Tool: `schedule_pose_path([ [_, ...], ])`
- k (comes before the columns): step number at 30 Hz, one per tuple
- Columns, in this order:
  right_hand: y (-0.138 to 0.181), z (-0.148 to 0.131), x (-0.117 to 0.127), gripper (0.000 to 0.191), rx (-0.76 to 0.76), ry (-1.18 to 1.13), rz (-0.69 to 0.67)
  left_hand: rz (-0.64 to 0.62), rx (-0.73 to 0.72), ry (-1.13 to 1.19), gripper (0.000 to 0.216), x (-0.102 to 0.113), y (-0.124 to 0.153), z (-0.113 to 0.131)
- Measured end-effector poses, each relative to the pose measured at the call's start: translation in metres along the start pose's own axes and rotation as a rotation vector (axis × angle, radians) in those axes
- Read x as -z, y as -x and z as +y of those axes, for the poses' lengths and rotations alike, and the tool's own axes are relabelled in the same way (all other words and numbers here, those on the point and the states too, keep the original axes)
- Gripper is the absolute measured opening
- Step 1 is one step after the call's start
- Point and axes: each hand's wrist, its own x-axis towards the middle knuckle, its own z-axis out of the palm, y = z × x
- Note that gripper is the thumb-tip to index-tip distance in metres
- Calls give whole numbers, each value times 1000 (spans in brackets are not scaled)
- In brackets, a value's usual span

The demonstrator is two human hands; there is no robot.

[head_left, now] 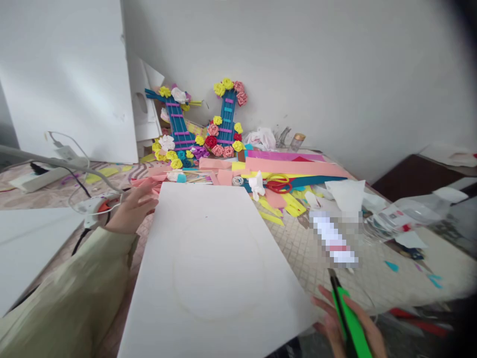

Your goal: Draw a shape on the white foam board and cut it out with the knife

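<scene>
A large white board (208, 258) lies in front of me, with a faint rounded outline on its surface. Fingers stretched out, my left hand (133, 210) is at the board's far left edge, beside salmon-coloured paper (160, 180); whether it touches the board I cannot tell. A white device with an orange part (100, 206) lies just left of that hand. At the board's near right corner, my right hand (330, 323) grips a green and black utility knife (348, 315), its blade pointing away from me. Some fingers of this hand are close to the board's edge.
Two blue guitar-shaped crafts (181, 124) with paper flowers lean on the wall. Red and yellow scissors (278, 183), paper strips (294, 165) and scraps lie behind the board. A plastic bottle (421, 211) rests at right. Cables and a power strip (40, 179) are at left.
</scene>
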Motion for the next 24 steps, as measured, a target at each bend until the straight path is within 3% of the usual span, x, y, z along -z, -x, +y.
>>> schedule_pose_path([
  [4,-16,-26,-1,47,285,128,141,-33,47,191,72,5,19,17],
  [10,-57,-44,-3,48,444,54,151,-36,334,478,99,13,60,21],
  [12,-73,-41,0,47,460,46,78,-32,374,504,100,13,75,12],
  [16,-106,-33,1,47,549,42,-65,3,315,484,104,12,104,-1],
  [24,-172,-26,-23,46,481,13,-439,84,466,396,107,17,155,-10],
])
